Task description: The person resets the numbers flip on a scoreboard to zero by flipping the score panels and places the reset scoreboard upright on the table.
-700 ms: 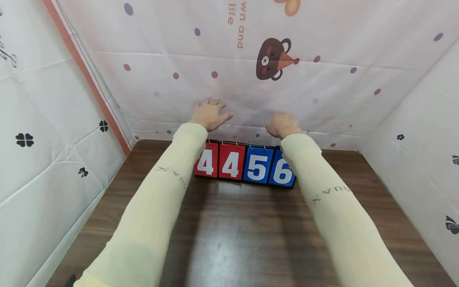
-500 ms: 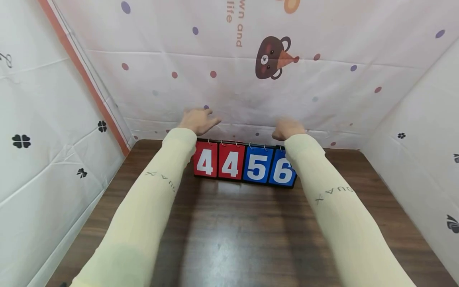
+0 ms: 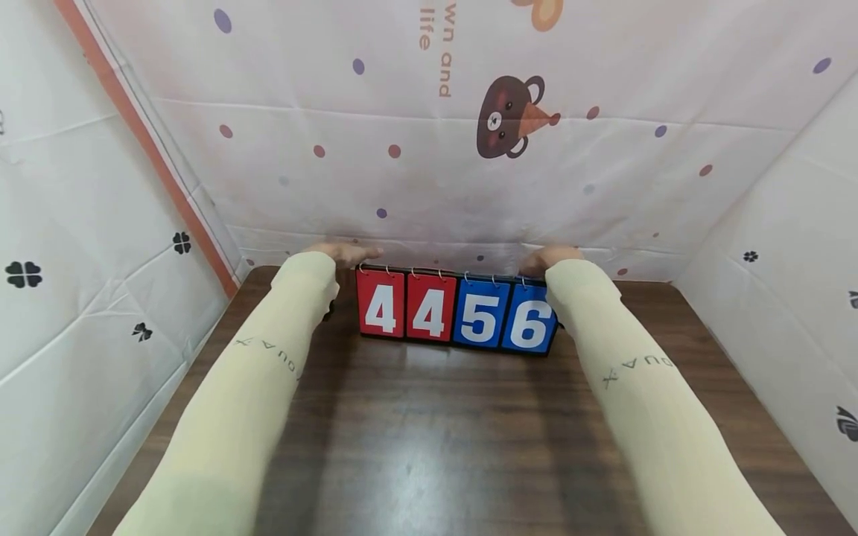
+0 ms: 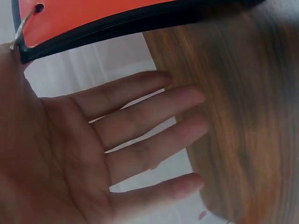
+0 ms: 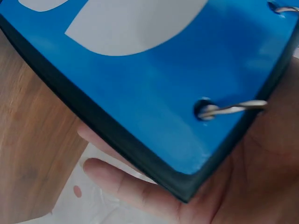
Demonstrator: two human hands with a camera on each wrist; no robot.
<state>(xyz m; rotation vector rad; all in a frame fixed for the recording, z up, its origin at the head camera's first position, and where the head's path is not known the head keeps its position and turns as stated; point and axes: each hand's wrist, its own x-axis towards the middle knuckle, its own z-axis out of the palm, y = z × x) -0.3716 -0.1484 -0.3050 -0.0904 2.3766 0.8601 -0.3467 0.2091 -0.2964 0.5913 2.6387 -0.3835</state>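
A flip scoreboard (image 3: 454,309) stands at the table's far side, with two red cards reading 4 and 4 and two blue cards reading 5 and 6, hung on metal rings. My left hand (image 3: 345,254) is at its upper left corner. In the left wrist view its fingers (image 4: 145,123) are straight and spread below the red card (image 4: 88,21), behind the board. At the upper right corner is my right hand (image 3: 551,257). The right wrist view has its fingers (image 5: 124,184) reaching out behind the blue card's (image 5: 135,102) dark border, partly hidden by the board.
The brown wood-grain table (image 3: 415,424) runs up to a back wall of white printed cloth (image 3: 442,179) with dots and a bear. More white cloth hangs on the left (image 3: 87,313) and right (image 3: 784,313) sides.
Both hands have come down from above the scoreboard to its two ends, the left one moving left and the right one slightly right. The scoreboard stays in place.
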